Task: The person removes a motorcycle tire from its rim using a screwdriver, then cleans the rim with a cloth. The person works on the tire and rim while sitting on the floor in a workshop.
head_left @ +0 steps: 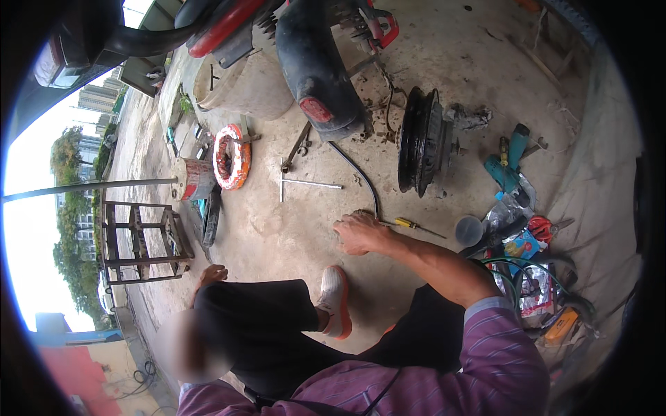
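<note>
My right hand (pixel 355 233) is low over the concrete at the end of a black hose (pixel 364 182), fingers curled on something I cannot make out. A yellow-handled screwdriver (pixel 404 222) lies to its right; a silver T-shaped wrench (pixel 312 184) lies beyond it, near a combination wrench (pixel 295 148). My left hand (pixel 212 274) is beside my bent knee, fingers curled, their contents hidden. A black wheel rim (pixel 416 142) stands farther right, below the red-and-black scooter's rear mudguard (pixel 312 69).
A white bucket (pixel 243 90), white-and-orange ring (pixel 231 157), paint can (pixel 194 179) and metal rack (pixel 142 243) are at left. A teal drill (pixel 506 170), clear cup (pixel 469 231), red-handled scissors (pixel 544 229), yellow tool (pixel 562 326) and hoses lie at right.
</note>
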### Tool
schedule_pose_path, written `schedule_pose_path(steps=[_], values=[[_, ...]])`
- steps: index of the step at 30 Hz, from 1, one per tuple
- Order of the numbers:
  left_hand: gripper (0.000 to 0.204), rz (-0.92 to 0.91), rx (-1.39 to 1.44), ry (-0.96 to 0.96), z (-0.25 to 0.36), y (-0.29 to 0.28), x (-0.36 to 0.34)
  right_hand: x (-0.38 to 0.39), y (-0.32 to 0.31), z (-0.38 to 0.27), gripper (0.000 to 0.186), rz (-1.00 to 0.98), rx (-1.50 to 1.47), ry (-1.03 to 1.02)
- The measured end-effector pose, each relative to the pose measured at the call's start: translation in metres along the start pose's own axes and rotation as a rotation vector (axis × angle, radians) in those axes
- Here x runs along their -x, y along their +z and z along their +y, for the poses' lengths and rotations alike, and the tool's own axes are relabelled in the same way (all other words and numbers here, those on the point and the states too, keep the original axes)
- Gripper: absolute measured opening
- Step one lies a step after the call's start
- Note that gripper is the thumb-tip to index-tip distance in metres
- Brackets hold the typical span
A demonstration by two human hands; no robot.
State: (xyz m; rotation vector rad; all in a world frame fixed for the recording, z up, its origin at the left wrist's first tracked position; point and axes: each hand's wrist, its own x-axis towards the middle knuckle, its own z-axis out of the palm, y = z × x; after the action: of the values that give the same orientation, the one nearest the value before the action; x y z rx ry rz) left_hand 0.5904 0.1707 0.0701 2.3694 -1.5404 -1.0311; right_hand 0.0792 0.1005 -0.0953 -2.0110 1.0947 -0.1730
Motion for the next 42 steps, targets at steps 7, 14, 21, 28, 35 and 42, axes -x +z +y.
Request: schedule_pose_path(steps=[7, 14, 21, 28, 35, 42], values=[[0.034, -0.066, -0.397, 0.103, -0.122, -0.242, 0.001, -0.022, 0.049, 0.021, 0.062, -0.036, 0.066, 0.027], [0.048, 0.101, -0.161, -0.26, 0.006, -0.109, -0.051, 0.01, 0.057, 0.078, 0.075, -0.044, 0.115, 0.105], [0.044, -0.04, -0.248, -0.246, -0.024, -0.075, -0.168, 0.007, 0.068, 0.066, 0.086, 0.033, 0.221, 0.073], [0.051, 0.043, -0.147, -0.265, -0.124, -0.085, -0.324, -0.011, 0.049, 0.011, 0.074, -0.027, 0.174, 0.278], [0.061, 0.019, -0.27, -0.298, -0.193, -0.093, -0.479, -0.127, 0.038, -0.043, 0.041, 0.246, 0.185, 0.281], [0.065, 0.103, -0.218, -0.173, -0.234, -0.135, -0.63, -0.345, 0.123, -0.055, 0.031, 0.503, 0.049, 0.083]])
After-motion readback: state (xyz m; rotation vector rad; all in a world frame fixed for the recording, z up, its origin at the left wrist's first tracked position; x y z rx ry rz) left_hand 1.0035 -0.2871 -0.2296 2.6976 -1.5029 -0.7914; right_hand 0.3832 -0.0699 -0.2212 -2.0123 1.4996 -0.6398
